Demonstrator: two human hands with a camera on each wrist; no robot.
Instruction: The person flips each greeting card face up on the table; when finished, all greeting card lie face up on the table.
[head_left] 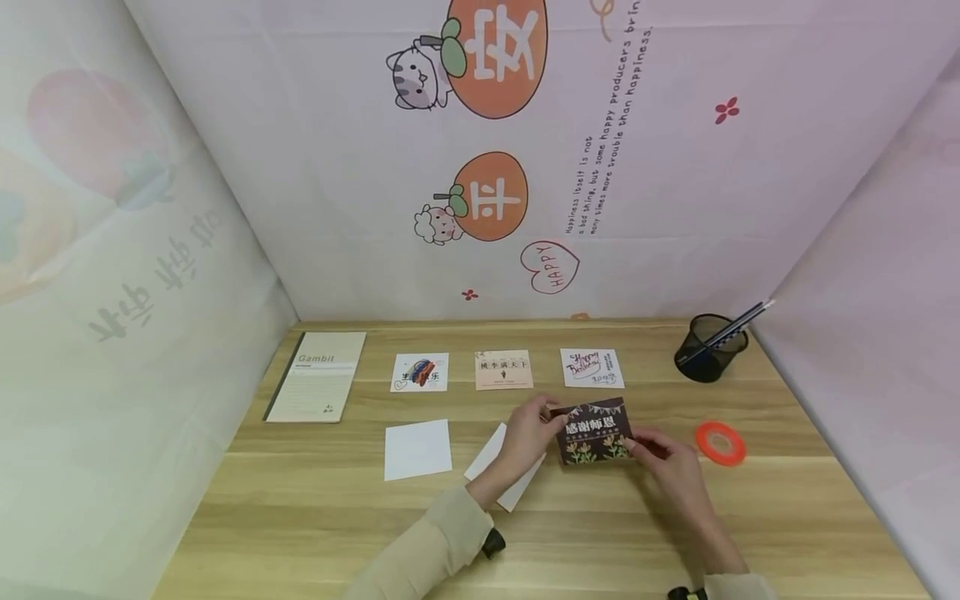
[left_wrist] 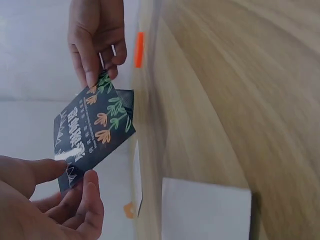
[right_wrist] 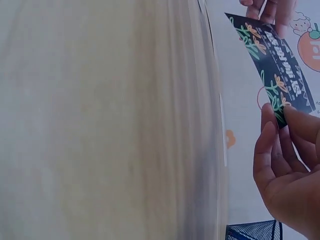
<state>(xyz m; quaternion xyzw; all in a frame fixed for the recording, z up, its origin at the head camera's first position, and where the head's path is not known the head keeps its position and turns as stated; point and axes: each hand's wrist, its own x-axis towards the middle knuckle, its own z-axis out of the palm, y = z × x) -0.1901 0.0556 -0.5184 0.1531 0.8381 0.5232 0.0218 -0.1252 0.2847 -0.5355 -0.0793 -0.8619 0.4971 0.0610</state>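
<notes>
A dark greeting card [head_left: 596, 432] with white Chinese lettering and orange flowers on green stems is held up above the table between both hands. My left hand [head_left: 529, 435] pinches its left end between thumb and fingers, as the left wrist view also shows. At the lower right corner, my right hand [head_left: 670, 468] grips the card with thumb and fingertips. In the right wrist view the card [right_wrist: 272, 62] looks slightly bowed. Below my left forearm lies a white stack of cards [head_left: 525, 486], partly hidden by that arm.
A white square card [head_left: 417, 450] lies to the left. Behind stand out three printed cards in a row: one with a colourful scribble [head_left: 420, 372], a beige one [head_left: 504, 370] and a birthday one [head_left: 592, 368]. Around them are a notebook [head_left: 317, 379], a mesh pen holder [head_left: 705, 354] and an orange tape roll [head_left: 705, 448].
</notes>
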